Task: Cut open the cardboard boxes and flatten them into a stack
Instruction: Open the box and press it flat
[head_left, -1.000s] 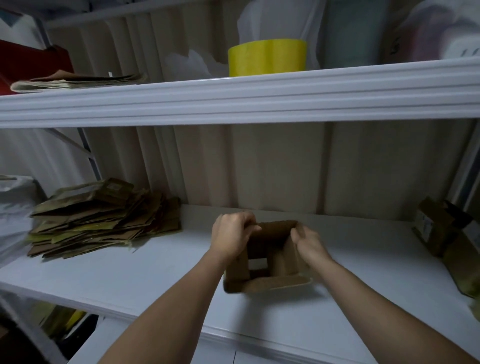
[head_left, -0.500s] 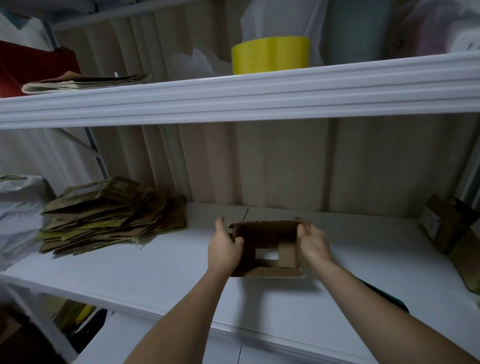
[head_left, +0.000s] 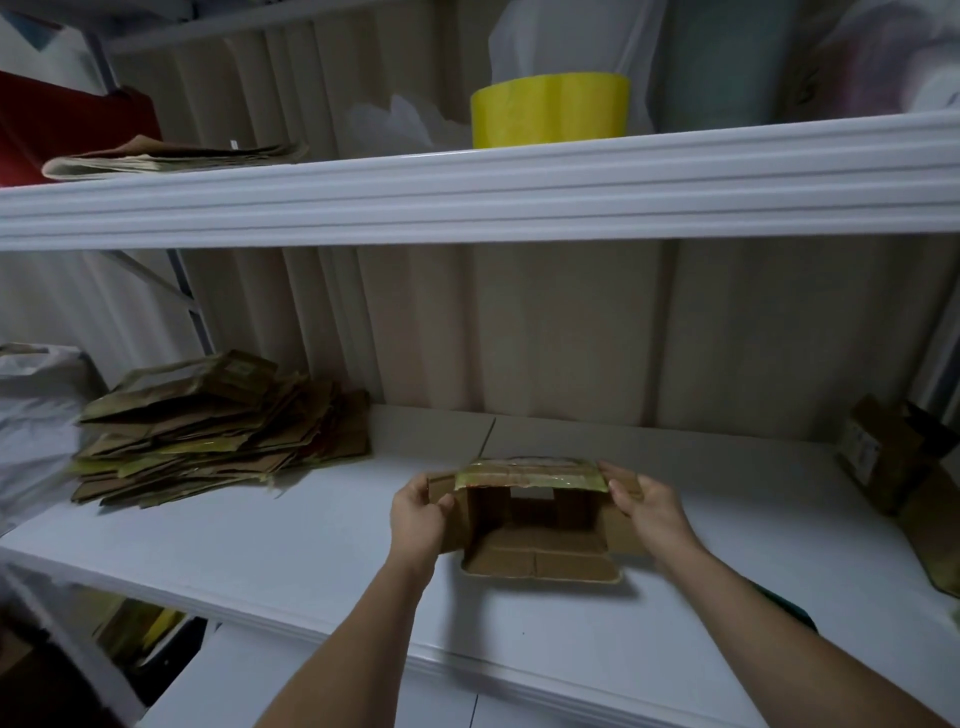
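We hold the opened cardboard box (head_left: 535, 525) over the middle of the white shelf (head_left: 260, 545), near its front edge. Our left hand (head_left: 418, 512) pinches its left flap and our right hand (head_left: 647, 506) pinches its right flap. The stack of flattened boxes (head_left: 218, 421) lies at the shelf's far left.

Open box (head_left: 535, 525) mid-shelf between both hands, flattened stack (head_left: 218, 431) left, boxes (head_left: 893, 462) right

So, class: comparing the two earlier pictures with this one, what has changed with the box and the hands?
The small cardboard box has been pulled wider open, both ends now open. The left hand and right hand still grip its side flaps. The flattened stack stayed put.
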